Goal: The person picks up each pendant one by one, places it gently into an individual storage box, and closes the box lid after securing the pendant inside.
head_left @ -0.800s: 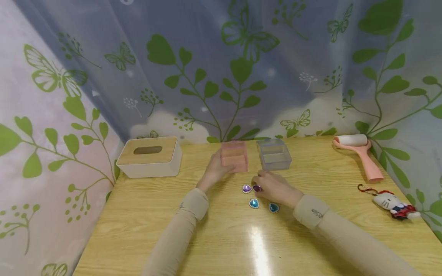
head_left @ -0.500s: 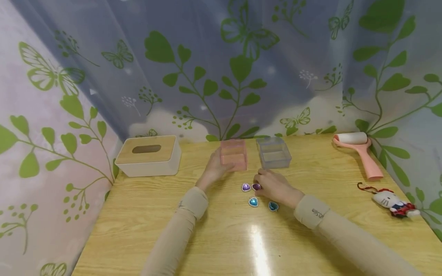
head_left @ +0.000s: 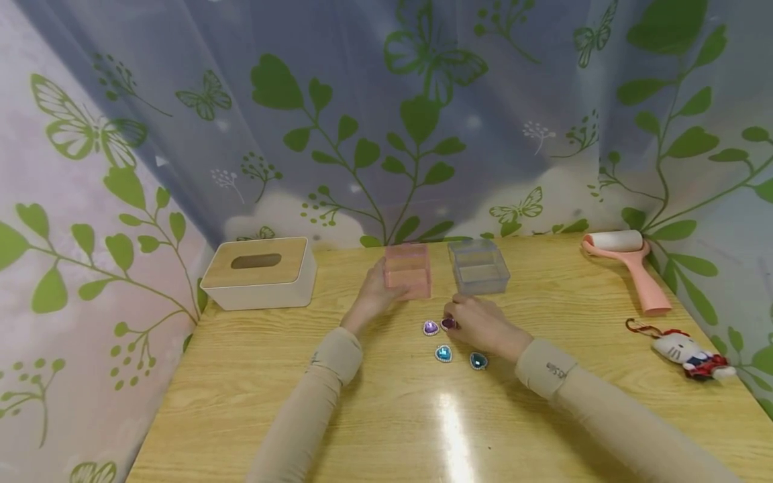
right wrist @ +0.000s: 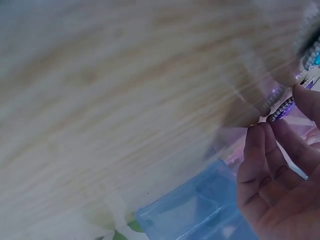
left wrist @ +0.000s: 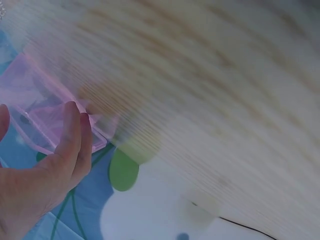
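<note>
My left hand [head_left: 370, 296] holds a small pink see-through box [head_left: 409, 275] at its left side and front, thumb across the near wall. In the left wrist view, fingers [left wrist: 75, 135] lie along the wall of that box. Close in front of a clear bluish box [head_left: 480, 268], my right hand [head_left: 483, 327] pinches a dark purple gem [head_left: 447, 324] with a rhinestone rim between thumb and forefinger; the right wrist view shows this gem [right wrist: 283, 109] at the table surface. Beside it lie a lilac heart-shaped gem [head_left: 431, 328], a light blue one [head_left: 443, 353] and a teal one [head_left: 478, 361].
A white tissue box [head_left: 260, 274] with a wooden lid stands at the left back. On the right lie a pink lint roller [head_left: 634, 268] and a cat doll keychain [head_left: 691, 355]. A patterned curtain [head_left: 362, 134] borders the wooden table [head_left: 241, 389].
The head view has shifted slightly. My right fingertips have tilted the dark purple gem a little, its near edge shifting up; my left hand stays on the pink box.
</note>
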A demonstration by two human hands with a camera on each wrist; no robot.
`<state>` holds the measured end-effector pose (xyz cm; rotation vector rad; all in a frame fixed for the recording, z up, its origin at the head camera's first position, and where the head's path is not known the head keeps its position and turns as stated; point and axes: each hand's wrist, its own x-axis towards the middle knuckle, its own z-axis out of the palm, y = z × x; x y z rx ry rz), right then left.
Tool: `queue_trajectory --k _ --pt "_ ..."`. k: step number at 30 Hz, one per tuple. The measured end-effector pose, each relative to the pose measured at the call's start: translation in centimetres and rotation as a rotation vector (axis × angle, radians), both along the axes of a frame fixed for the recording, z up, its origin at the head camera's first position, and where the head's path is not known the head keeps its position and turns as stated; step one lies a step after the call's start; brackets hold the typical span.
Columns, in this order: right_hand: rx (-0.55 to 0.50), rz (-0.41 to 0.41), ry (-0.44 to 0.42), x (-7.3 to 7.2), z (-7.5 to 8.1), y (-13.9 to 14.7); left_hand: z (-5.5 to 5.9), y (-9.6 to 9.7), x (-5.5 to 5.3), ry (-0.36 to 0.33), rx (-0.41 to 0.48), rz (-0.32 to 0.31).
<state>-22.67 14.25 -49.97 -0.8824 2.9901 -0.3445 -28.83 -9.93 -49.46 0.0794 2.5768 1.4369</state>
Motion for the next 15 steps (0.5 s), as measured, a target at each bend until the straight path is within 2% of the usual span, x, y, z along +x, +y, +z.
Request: queue_trajectory --k 7,10,15 --pt "-0.08 0.011 0.001 -0.1 0.5 0.2 0.0 -0.1 -0.2 0.053 0.104 -0.032" --pt "-0.122 0.014 0.006 -0.4 1.2 0.2 0.0 -0.2 -0.2 0.057 0.11 -0.035" --pt "-0.212 -0.001 -0.007 -1.1 2.5 0.2 0.2 -0.3 -0.2 0.025 0.056 -0.027"
